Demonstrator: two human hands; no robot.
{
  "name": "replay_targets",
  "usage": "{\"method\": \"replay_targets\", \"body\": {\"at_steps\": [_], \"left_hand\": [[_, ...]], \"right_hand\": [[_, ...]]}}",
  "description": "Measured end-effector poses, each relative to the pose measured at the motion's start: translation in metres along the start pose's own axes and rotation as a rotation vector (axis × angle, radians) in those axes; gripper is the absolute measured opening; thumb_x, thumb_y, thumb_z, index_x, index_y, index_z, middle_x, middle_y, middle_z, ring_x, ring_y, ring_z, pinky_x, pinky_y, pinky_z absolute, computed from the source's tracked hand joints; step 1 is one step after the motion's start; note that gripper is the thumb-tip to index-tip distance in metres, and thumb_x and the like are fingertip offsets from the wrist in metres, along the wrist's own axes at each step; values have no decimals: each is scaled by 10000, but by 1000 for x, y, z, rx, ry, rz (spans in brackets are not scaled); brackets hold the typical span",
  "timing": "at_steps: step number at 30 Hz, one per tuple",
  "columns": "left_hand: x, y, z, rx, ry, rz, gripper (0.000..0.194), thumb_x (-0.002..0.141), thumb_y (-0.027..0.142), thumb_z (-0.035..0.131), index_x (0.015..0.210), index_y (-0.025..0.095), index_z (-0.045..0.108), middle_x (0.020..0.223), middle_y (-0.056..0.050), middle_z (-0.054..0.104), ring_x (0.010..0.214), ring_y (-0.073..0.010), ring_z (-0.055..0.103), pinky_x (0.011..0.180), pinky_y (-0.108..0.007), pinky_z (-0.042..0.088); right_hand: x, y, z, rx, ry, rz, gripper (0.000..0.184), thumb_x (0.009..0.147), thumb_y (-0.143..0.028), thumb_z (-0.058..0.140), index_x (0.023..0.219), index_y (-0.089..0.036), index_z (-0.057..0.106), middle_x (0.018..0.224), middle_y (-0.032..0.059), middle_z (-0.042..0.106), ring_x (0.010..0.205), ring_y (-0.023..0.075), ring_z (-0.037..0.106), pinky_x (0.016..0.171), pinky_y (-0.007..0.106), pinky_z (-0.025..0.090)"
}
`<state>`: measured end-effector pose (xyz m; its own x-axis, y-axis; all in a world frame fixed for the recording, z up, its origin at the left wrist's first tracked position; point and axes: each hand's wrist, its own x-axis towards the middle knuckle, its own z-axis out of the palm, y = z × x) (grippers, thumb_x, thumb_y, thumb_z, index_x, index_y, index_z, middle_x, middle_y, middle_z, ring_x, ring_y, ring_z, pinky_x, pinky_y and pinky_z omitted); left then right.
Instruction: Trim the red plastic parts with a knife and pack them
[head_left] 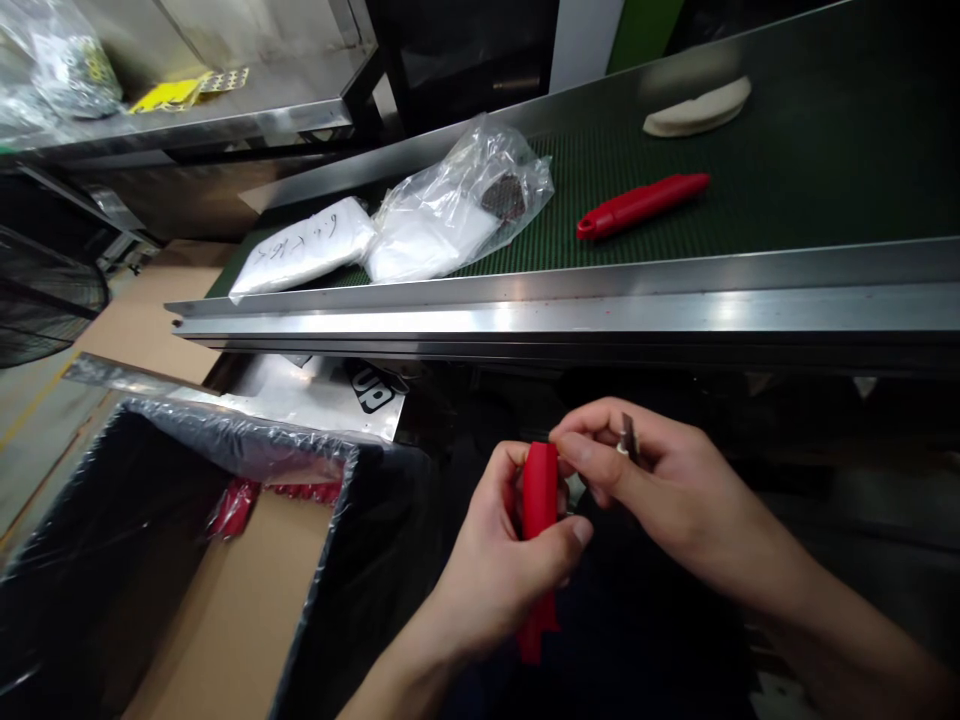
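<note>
Your left hand point(514, 560) grasps a red piece point(539, 490) in front of you, thumb across it; your right hand point(645, 460) curls round a small metal-tipped tool point(628, 436), the fingertips at the piece's upper end, contact unclear. You appear to be working that end, so the next move calls for a steady left grip. The piece's long axis runs away from you, upper end towards the conveyor point(825, 170). On it a red part point(643, 206) lies slantwise, holed end left and nearer you; a cream curved object point(699, 109) sits farther back.
</note>
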<state>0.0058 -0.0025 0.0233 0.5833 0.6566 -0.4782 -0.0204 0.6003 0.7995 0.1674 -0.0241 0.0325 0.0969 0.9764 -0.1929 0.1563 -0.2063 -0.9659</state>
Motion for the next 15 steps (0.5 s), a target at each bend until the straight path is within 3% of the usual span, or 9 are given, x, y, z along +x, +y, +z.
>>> {"method": "replay_targets", "body": {"at_steps": [4,8,11,15], "left_hand": [[2,0,0,-91,26,-6,248,846,293,659,948,211,449,749,64,487,509,-37,443,473,-171,389],[-1,2,1,-120,47,15,205,871,278,609,962,205,441,703,63,496,505,-47,442,478,-172,398],[-4,5,1,-55,73,14,233,874,308,628,947,201,435,655,72,486,465,-42,445,453,-160,358],[-5,7,2,-25,80,12,290,857,361,668,949,206,440,700,70,482,466,-35,445,450,-167,337]], "right_hand": [[-5,10,-4,-95,144,-104,269,970,-432,512,1214,-322,538,1066,-26,650,876,85,633,738,169,514],[-15,13,-8,-483,181,-487,314,952,-140,508,1235,-251,583,1148,31,625,1057,134,588,913,273,477],[-23,12,-10,-662,162,-722,407,864,-2,551,1247,-138,581,1126,108,615,1046,198,572,894,385,469],[-26,10,-11,-761,163,-773,440,835,21,575,1248,-129,589,1131,132,626,1036,245,581,841,428,472]]}}
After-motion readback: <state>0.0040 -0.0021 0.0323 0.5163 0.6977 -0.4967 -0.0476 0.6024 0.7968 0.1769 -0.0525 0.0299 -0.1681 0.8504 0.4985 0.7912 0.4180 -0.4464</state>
